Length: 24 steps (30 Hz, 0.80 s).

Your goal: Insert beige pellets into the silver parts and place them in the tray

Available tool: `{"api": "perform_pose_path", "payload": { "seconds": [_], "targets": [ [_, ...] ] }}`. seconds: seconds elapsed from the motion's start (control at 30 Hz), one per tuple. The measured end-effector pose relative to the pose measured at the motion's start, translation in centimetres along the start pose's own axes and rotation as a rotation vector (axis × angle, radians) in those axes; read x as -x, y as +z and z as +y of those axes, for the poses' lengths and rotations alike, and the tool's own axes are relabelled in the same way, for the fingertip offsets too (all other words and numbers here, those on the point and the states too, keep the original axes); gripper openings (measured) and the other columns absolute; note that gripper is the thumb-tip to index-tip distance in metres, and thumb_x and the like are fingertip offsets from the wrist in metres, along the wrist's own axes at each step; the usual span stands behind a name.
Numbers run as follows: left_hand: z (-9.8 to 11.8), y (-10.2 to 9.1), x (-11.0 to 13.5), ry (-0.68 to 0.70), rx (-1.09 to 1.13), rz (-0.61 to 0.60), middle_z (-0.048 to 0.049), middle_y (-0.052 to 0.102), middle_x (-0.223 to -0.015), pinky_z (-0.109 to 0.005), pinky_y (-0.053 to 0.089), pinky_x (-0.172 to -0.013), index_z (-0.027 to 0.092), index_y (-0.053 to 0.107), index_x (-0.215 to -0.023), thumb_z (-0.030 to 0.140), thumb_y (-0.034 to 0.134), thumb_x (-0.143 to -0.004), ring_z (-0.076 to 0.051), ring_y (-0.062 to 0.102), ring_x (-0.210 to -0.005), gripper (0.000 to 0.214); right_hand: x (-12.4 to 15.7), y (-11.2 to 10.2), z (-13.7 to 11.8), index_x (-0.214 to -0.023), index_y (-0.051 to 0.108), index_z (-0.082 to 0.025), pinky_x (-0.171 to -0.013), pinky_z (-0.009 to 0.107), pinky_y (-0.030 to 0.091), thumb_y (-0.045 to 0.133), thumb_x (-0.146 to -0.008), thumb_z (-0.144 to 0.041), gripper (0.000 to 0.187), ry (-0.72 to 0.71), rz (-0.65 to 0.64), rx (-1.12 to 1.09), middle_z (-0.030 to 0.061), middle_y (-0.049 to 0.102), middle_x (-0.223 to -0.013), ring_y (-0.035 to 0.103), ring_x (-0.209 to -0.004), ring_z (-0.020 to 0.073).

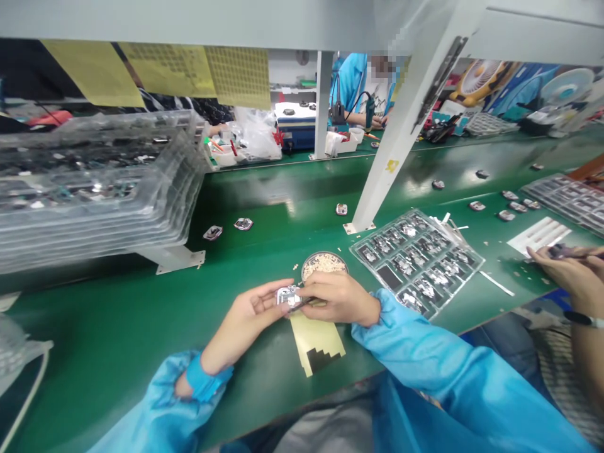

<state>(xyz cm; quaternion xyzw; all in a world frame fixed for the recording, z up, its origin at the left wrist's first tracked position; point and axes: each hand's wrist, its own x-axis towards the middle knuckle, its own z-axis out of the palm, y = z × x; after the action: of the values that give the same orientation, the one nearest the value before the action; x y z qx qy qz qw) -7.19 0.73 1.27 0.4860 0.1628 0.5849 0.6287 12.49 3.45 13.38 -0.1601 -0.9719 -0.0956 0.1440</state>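
Between the fingertips of my left hand (248,322) is a small square electronic module (287,296), pale and silvery with a rounded edge. My right hand (338,297) grips a dark slim tool (303,304), its tip at the module's right side; whether it is a pair of tweezers I cannot tell. Just beyond my right hand, a round dish (325,262) holds many tiny pale pieces. Below both hands lies a yellow sheet (318,340) with a dark stepped patch.
To the right sits a clear compartment tray (419,264) of parts. Stacked trays (94,207) stand at left. A slanted white post (391,145) rises behind. Loose modules (243,224) dot the green bench. A co-worker's hands (573,274) are at far right; another person (353,82) sits opposite.
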Motion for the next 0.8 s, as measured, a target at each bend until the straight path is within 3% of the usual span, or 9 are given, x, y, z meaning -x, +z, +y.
{"api": "perform_pose_path", "payload": {
  "seconds": [0.2,0.47,0.53,0.63,0.8],
  "targets": [
    [-0.2,-0.5,0.0,0.013,-0.022,-0.068,-0.0125,0.069,-0.120,-0.029,0.054,-0.095,0.013,0.058,-0.134,0.028,0.078,-0.082,-0.021,0.069,-0.103,0.058,0.0,0.2,0.0,-0.103,0.071,-0.017,-0.070,0.024,0.053,0.066,-0.087,-0.025,0.018,-0.120,0.087,0.070,0.0060,0.070,-0.092,0.065,-0.077,0.0138],
    [-0.4,0.2,0.3,0.147,-0.106,0.070,-0.0110,0.074,-0.102,-0.027,0.059,-0.084,0.012,0.063,-0.129,0.032,0.077,-0.083,-0.018,0.071,-0.085,0.052,-0.1,-0.2,-0.4,-0.107,0.070,-0.019,-0.073,0.025,0.054,0.065,-0.089,-0.024,0.020,-0.102,0.124,0.036,0.0065,0.069,-0.096,0.065,-0.082,0.0143],
    [-0.4,0.5,0.5,0.177,-0.087,0.110,-0.0117,0.075,-0.098,-0.027,0.060,-0.080,0.011,0.064,-0.127,0.032,0.078,-0.081,-0.019,0.071,-0.081,0.052,-0.3,-0.1,-0.7,-0.113,0.067,-0.018,-0.078,0.027,0.055,0.068,-0.087,-0.025,0.028,-0.027,0.152,-0.042,0.0074,0.068,-0.100,0.065,-0.088,0.0161],
    [-0.4,0.9,0.6,0.215,-0.059,0.171,-0.0125,0.074,-0.096,-0.026,0.061,-0.074,0.010,0.068,-0.121,0.030,0.081,-0.078,-0.019,0.071,-0.077,0.049,-0.5,0.7,-1.5,-0.120,0.062,-0.018,-0.075,0.027,0.056,0.072,-0.082,-0.028,0.040,0.206,0.182,-0.241,0.0062,0.068,-0.097,0.065,-0.084,0.0158],
    [-0.9,1.8,0.5,0.278,-0.059,0.241,-0.0116,0.070,-0.103,-0.023,0.060,-0.074,0.014,0.072,-0.114,0.028,0.079,-0.079,-0.019,0.070,-0.084,0.038,-1.0,3.0,-2.9,-0.109,0.062,-0.018,-0.072,0.025,0.057,0.074,-0.080,-0.027,0.033,0.610,0.246,-0.804,0.0037,0.067,-0.097,0.067,-0.083,0.0142]
  ]
}}
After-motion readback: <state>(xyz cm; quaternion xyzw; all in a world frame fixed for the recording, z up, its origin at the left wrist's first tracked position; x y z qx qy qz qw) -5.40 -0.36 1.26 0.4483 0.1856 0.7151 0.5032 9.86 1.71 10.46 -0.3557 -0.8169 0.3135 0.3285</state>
